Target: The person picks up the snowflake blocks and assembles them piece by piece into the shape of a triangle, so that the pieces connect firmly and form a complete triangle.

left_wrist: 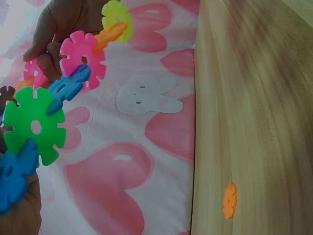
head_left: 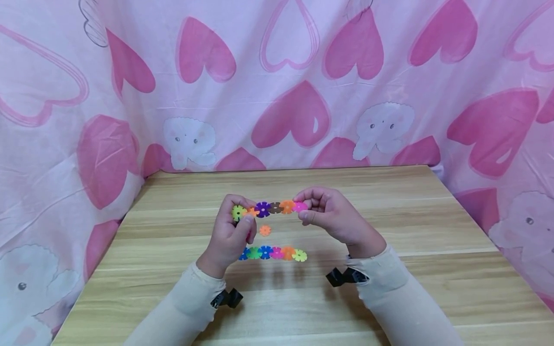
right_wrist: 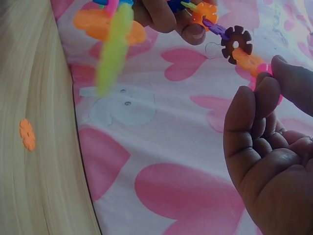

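Observation:
Both hands hold up a chain of snowflake discs (head_left: 275, 208) above the table, running yellow-green, orange, purple, brown, orange, pink. My left hand (head_left: 231, 234) grips its left end near the yellow-green and orange discs. My right hand (head_left: 335, 216) pinches the pink disc (head_left: 299, 206) at the other end between thumb and fingers. From the left hand a second run of discs (head_left: 276, 253) sticks out to the right, nearer me: blue, green, blue, pink, orange, yellow. Whether the two runs join is hidden behind the left hand's fingers.
A loose orange disc (head_left: 265, 230) lies on the wooden table (head_left: 173, 288), seen between the two runs. Pink heart-patterned cloth (head_left: 290, 115) hangs behind the table and at both sides. Each wrist wears a small black camera mount (head_left: 227, 298).

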The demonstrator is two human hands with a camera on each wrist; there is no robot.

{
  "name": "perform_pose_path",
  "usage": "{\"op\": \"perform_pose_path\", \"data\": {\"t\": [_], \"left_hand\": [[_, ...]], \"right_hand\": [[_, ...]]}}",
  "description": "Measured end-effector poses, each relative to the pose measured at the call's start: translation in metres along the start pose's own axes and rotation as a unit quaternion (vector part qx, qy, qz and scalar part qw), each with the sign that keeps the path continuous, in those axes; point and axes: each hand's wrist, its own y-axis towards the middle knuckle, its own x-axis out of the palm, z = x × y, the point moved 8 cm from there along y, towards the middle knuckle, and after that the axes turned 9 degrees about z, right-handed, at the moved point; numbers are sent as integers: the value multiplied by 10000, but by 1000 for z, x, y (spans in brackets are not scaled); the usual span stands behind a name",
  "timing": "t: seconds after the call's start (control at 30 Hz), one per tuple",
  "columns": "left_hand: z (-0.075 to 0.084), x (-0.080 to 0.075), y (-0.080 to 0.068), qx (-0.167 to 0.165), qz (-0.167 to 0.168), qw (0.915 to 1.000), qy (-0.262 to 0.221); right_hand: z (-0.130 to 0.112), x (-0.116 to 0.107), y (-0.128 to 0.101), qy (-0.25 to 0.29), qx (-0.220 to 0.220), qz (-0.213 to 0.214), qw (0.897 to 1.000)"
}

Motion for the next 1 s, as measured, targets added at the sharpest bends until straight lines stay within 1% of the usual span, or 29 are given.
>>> {"op": "perform_pose_path", "data": {"t": [0.07,0.27,0.33,0.4,0.53,0.63,0.7,0.77,0.87,0.93,1.0], "left_hand": [[1,0,0,14,3,10000,22],[-2,-1,0,-113,87,9999,-4],[-3,-1,0,-137,134,9998,-38],[-4,-2,1,-160,204,9996,-68],[-4,-5,3,-180,361,9991,-134],[-2,-6,4,-144,411,9987,-245],[-1,-6,4,-126,428,9985,-323],[-1,-6,4,-116,431,9982,-400],[0,-6,5,-153,447,9976,-500],[0,-6,5,-197,439,9973,-557],[1,-6,5,-220,418,9971,-599]], "right_hand": [[0,0,1,-34,18,25,10000],[6,-4,4,-282,172,251,9991],[8,-4,5,-287,216,283,9990],[9,-5,6,-272,220,242,9991],[10,-7,7,-218,81,54,9997],[13,-12,9,-198,28,19,9998],[19,-17,13,-268,123,146,9995],[31,-20,19,-368,310,265,9985],[54,-17,32,-587,784,355,9946],[69,-9,41,-793,1027,239,9913],[79,2,49,-1005,1147,65,9883]]}}
